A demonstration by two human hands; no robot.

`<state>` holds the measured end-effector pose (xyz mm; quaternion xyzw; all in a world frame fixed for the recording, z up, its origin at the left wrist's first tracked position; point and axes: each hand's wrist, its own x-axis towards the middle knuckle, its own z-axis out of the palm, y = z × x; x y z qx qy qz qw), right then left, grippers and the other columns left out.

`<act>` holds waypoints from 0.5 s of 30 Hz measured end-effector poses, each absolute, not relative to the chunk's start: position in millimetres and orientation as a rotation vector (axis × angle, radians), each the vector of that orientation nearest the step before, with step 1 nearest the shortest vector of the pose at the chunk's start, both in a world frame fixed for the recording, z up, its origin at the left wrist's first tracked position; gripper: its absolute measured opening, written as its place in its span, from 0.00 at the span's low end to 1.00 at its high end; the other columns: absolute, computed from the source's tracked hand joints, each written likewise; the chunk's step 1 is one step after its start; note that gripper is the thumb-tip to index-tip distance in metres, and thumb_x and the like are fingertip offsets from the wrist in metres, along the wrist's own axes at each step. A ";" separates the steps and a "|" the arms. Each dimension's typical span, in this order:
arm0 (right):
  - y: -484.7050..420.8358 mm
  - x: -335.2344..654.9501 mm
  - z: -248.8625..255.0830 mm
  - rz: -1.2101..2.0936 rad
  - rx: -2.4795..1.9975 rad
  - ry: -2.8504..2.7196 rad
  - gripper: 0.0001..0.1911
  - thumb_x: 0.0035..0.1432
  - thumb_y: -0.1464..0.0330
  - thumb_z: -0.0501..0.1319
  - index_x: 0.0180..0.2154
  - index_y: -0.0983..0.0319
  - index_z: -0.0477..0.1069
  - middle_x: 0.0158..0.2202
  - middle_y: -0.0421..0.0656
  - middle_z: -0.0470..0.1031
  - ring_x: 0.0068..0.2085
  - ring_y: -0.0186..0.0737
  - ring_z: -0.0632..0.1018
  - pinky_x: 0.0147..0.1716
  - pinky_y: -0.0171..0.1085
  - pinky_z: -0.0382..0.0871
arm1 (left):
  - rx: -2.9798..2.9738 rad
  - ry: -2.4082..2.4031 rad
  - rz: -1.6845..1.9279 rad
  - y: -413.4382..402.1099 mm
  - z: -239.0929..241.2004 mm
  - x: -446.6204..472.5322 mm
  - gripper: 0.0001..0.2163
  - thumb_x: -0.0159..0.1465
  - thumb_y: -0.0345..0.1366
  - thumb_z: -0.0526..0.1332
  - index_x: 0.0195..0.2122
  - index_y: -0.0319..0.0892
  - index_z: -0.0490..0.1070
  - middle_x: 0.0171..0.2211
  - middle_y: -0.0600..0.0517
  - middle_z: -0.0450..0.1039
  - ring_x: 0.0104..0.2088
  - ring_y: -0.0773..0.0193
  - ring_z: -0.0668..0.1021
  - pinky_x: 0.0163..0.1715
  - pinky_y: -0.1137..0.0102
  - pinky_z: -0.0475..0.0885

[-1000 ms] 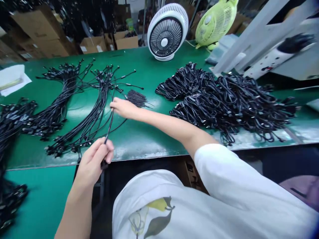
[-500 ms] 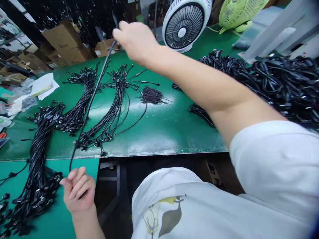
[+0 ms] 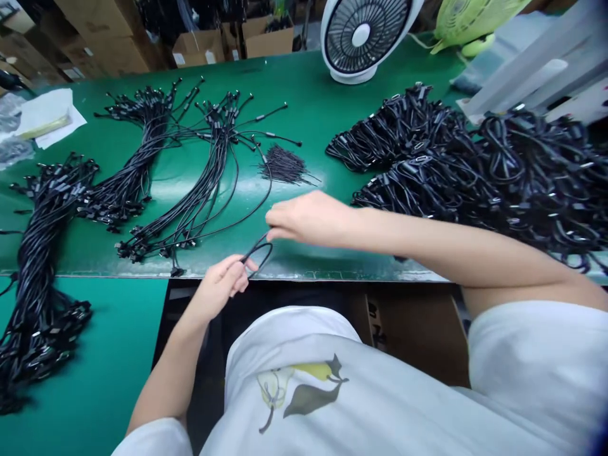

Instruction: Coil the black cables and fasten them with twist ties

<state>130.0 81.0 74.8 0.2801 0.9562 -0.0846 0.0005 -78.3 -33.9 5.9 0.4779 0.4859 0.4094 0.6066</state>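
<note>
Two bare hands work one thin black cable at the near edge of the green worktop, about 6 o'clock of the scene. Left hand has its grip pinched together on one end of the cable, fingers curled, just off the worktop edge. Right hand sits at 1 o'clock of the left, grip closed on the other part of the cable; a small loop shows between the two hands. Exact finger contact on the right side is partly hidden by the hand.

Judgement: to coil well, keep the loop small and even, hold the pinch firm on the left so the end doesn't slip, feed slack with the right without kinking, and keep the loop clear of the spread bundle just beyond.

At 11 o'clock of the hands, a fanned bundle of straight black cables with connectors; further at 10 o'clock a second bundle, and at 9 o'clock a thick bundle hanging over onto the lower green surface. At 12 o'clock, a small tuft of thin black wire ties. At 2 o'clock, a big heap of coiled black cables.

Far: white round desk fan at 12 o'clock, lime-green fan at 1 o'clock, white paper at 10 o'clock, brown cardboard boxes behind the worktop.
</note>
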 end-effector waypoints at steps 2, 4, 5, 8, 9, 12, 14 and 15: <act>104.6 145.8 68.1 -0.319 0.941 2.988 0.13 0.65 0.59 0.56 0.38 0.60 0.73 0.37 0.44 0.77 0.35 0.39 0.75 0.27 0.34 0.53 | 0.864 0.976 1.022 -35.6 7.0 -89.3 0.14 0.65 0.45 0.62 0.34 0.37 0.75 0.15 0.63 0.49 0.14 0.77 0.52 0.18 0.78 0.61; 122.6 163.5 53.9 -0.440 0.926 2.990 0.12 0.65 0.59 0.56 0.39 0.58 0.74 0.37 0.42 0.77 0.36 0.39 0.75 0.30 0.34 0.57 | 0.677 0.869 1.122 -37.2 11.9 -102.6 0.12 0.64 0.42 0.64 0.32 0.36 0.75 0.15 0.64 0.44 0.14 0.78 0.47 0.15 0.81 0.58; 128.6 172.0 45.4 -0.500 0.926 2.997 0.12 0.66 0.60 0.55 0.40 0.58 0.74 0.38 0.42 0.78 0.37 0.40 0.75 0.31 0.35 0.59 | 0.592 0.835 1.194 -37.8 15.4 -108.7 0.11 0.64 0.41 0.63 0.32 0.36 0.75 0.15 0.65 0.42 0.13 0.78 0.46 0.14 0.82 0.57; 136.3 193.5 22.4 -0.621 0.981 3.084 0.15 0.66 0.61 0.53 0.46 0.58 0.73 0.42 0.44 0.78 0.41 0.43 0.76 0.37 0.37 0.63 | 0.365 0.811 1.480 -37.1 27.6 -122.7 0.12 0.70 0.38 0.56 0.34 0.37 0.74 0.15 0.64 0.42 0.12 0.78 0.48 0.14 0.84 0.59; 135.9 198.7 17.0 -0.624 1.008 3.134 0.16 0.67 0.61 0.52 0.48 0.59 0.73 0.43 0.45 0.78 0.42 0.43 0.76 0.38 0.38 0.64 | 0.316 0.810 1.574 -35.9 31.3 -125.7 0.13 0.71 0.37 0.53 0.37 0.37 0.74 0.16 0.63 0.45 0.12 0.78 0.51 0.15 0.85 0.60; 125.2 205.4 9.7 -0.440 1.095 3.262 0.18 0.68 0.63 0.48 0.49 0.61 0.73 0.40 0.49 0.77 0.39 0.44 0.76 0.36 0.39 0.63 | 0.296 0.834 1.738 -28.1 36.7 -128.3 0.12 0.73 0.35 0.50 0.48 0.39 0.72 0.19 0.61 0.57 0.15 0.79 0.62 0.21 0.86 0.66; 109.1 200.5 11.2 -0.238 1.007 3.273 0.18 0.68 0.65 0.48 0.47 0.61 0.74 0.35 0.49 0.76 0.34 0.43 0.74 0.33 0.40 0.60 | 0.393 0.928 1.718 -20.0 32.1 -122.9 0.12 0.72 0.34 0.51 0.50 0.41 0.71 0.24 0.59 0.66 0.22 0.78 0.70 0.31 0.83 0.72; 98.8 195.1 13.4 -0.176 0.891 3.259 0.17 0.67 0.66 0.49 0.44 0.61 0.75 0.32 0.48 0.75 0.32 0.42 0.73 0.32 0.40 0.59 | 0.471 0.991 1.677 -15.6 27.2 -117.8 0.12 0.71 0.36 0.53 0.50 0.42 0.72 0.28 0.56 0.71 0.27 0.76 0.75 0.37 0.79 0.74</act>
